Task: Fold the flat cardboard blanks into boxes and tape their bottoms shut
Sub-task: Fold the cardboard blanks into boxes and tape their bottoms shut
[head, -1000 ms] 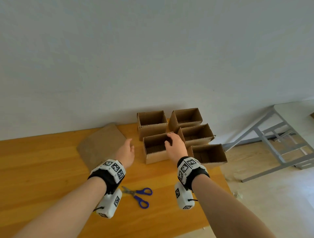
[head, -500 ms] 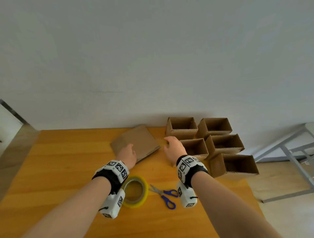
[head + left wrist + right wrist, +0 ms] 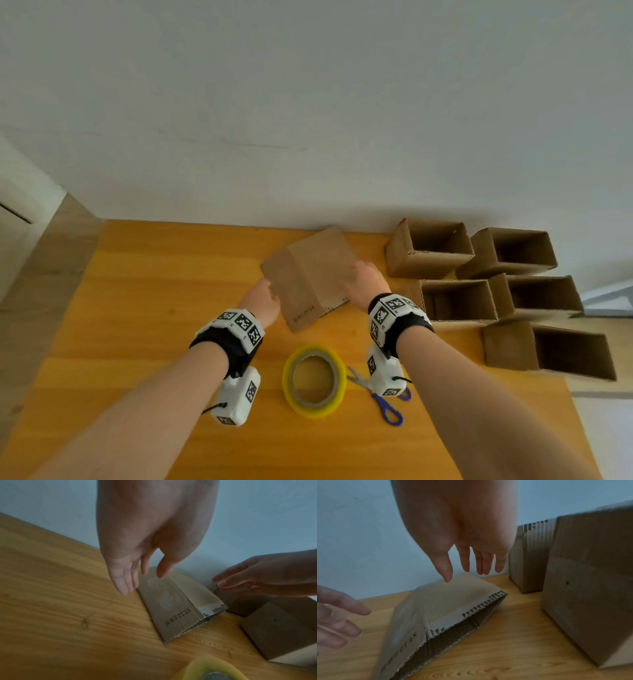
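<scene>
A flattened cardboard blank (image 3: 308, 277) lies on the wooden table (image 3: 154, 308) near the wall, its top panel bulging up so the near end gapes as a shallow tube (image 3: 447, 608). My left hand (image 3: 265, 299) is at its left edge, fingers straight, fingertips (image 3: 126, 589) against that edge. My right hand (image 3: 366, 282) is over its right edge with fingers extended (image 3: 481, 568); whether it touches the blank I cannot tell. Neither hand holds anything. A yellow tape roll (image 3: 313, 382) lies between my wrists.
Several folded open boxes (image 3: 455, 301) stand clustered at the table's right end, close beside my right hand (image 3: 590, 588). Blue-handled scissors (image 3: 385, 401) lie right of the tape, partly under my right wrist. The wall runs just behind the blank.
My right hand left the folded box it touched and moved left to the blank. My left hand came to the blank's left edge. The blank's top panel now bulges up.
</scene>
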The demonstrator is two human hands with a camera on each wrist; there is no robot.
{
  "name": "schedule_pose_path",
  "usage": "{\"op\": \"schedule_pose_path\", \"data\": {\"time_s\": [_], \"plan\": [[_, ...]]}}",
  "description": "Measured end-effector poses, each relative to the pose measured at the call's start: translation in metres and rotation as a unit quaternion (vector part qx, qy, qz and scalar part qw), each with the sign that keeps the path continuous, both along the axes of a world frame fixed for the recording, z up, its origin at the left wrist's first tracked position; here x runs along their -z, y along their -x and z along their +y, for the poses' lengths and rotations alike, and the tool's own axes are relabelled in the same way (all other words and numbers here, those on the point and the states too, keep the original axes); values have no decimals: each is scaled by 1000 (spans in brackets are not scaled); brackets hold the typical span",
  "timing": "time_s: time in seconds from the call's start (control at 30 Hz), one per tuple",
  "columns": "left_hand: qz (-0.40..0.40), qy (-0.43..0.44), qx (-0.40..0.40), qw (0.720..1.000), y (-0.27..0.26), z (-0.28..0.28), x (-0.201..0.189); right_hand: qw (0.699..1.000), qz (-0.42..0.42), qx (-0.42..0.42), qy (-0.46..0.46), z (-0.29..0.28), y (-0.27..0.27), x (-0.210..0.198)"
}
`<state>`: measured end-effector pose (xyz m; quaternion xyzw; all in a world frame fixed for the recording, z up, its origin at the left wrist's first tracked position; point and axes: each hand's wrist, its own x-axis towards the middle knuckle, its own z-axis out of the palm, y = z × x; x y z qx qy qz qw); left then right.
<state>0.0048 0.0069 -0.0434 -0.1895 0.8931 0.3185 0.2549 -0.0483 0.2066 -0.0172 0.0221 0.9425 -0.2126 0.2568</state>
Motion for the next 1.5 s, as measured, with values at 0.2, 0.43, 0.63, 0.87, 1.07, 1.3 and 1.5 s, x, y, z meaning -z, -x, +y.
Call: {"op": "schedule_pose_path", "data": {"time_s": [0.2, 0.43, 0.63, 0.87, 1.07, 1.3, 1.5], "plan": [[-43, -69, -75, 994, 9, -2, 25, 996, -51, 67, 5, -7, 23, 20], [-66, -255, -280, 923, 16, 10, 30, 988, -71, 133, 27, -8, 33, 32], [-53, -252, -323, 911, 18, 3, 33, 984, -74, 152, 61, -8, 24, 28], [15, -202, -291, 935, 13, -11, 24, 984, -33, 147, 99, -6, 3, 18], [54, -172, -236, 955, -5, -16, 5, 974, 6, 168, 152, 0, -21, 8], [123, -94, -221, 963, -31, -13, -20, 962, 58, 147, 223, 9, -49, -3], [180, -45, -198, 963, -49, -11, -21, 960, 95, 141, 224, 15, -67, 0]]}}
